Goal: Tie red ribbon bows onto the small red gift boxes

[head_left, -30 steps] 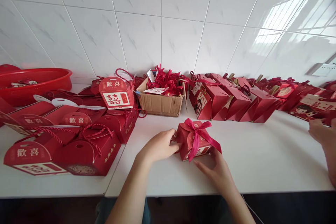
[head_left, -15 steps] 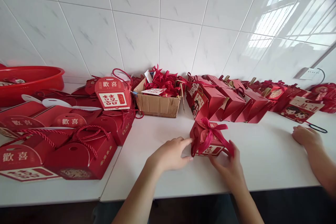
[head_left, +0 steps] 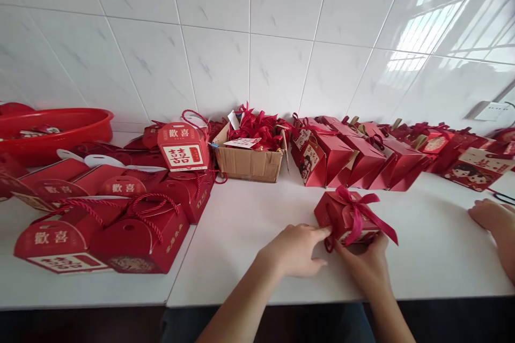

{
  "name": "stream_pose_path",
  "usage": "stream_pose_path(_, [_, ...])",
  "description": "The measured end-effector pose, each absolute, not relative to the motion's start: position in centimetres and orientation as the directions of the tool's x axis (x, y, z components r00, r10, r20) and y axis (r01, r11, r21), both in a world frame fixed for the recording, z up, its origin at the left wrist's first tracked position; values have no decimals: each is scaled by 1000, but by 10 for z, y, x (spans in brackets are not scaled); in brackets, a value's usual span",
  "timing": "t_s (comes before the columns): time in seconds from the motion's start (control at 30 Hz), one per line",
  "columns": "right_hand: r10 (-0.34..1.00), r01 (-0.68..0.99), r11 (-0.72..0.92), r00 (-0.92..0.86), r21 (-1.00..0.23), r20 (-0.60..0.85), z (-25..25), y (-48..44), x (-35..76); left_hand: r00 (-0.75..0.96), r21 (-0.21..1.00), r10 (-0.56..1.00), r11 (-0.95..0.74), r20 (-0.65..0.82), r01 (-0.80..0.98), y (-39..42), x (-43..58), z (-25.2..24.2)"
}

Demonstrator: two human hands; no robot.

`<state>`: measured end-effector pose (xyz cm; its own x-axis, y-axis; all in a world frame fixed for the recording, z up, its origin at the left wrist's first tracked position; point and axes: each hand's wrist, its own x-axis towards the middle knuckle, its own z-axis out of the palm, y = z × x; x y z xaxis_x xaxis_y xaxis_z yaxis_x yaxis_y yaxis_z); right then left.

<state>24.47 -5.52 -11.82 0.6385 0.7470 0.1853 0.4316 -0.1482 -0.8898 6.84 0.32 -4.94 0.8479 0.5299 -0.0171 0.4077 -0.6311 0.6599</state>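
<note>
You have the ribboned box (head_left: 348, 217) on the tabletop (head_left: 257, 209), left hand (head_left: 295, 249) at its left, right hand (head_left: 366, 262) before it, the row of gift boxes (head_left: 354, 158) just behind, the cardboard carton (head_left: 247, 163) left of that row, and the handled boxes (head_left: 132, 225) further left.

It is bright. Window light makes shiny glare on the wall tiles (head_left: 442, 16), up on my right. Tile lines bend at the edges. My right hand (head_left: 366, 270) casts a faint shadow.
</note>
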Motion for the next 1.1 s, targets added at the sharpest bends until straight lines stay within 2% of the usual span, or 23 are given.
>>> stream_pose_path(0.13, [761,487,-209,626,-848,172,-119,-55,280,818,652,565,-580,-109,487,2,59,-41])
stream_pose_path(0.23, [668,485,-329,726,-811,164,-123,-51,311,760,631,637,-540,-127,558,4,44,-33])
stream_pose_path(0.33, [536,548,-517,806,-658,251,-132,-51,321,693,637,717,-498,-80,589,8,28,-28])
stream_pose_path(0.4, [541,606,-538,781,-586,310,-139,-53,309,650,660,760,-476,-24,581,10,19,-26])
stream_pose_path(0.5, [599,739,-392,657,-548,457,-138,-52,271,582,680,813,-436,17,589,14,8,-26])
stream_pose_path(0.6, [693,893,-53,356,-448,627,-111,-39,228,506,656,862,-368,-26,659,19,-4,-29])
stream_pose_path(0.67, [748,888,201,133,-414,650,-80,-21,201,471,637,881,-332,-55,696,21,-10,-32])
stream_pose_path(0.8, [713,736,578,-246,-352,656,-14,43,138,463,640,883,-313,-77,702,26,-17,-38])
stream_pose_path(0.93, [736,755,598,-385,-268,557,26,124,64,466,663,883,-319,-50,677,29,-23,-38])
stream_pose_path(1.0, [794,763,564,-396,-316,461,35,156,34,467,680,884,-319,-38,660,30,-26,-37])
stream_pose_path(1.1, [845,706,533,-424,-467,324,41,183,5,463,699,886,-311,-32,644,33,-32,-39])
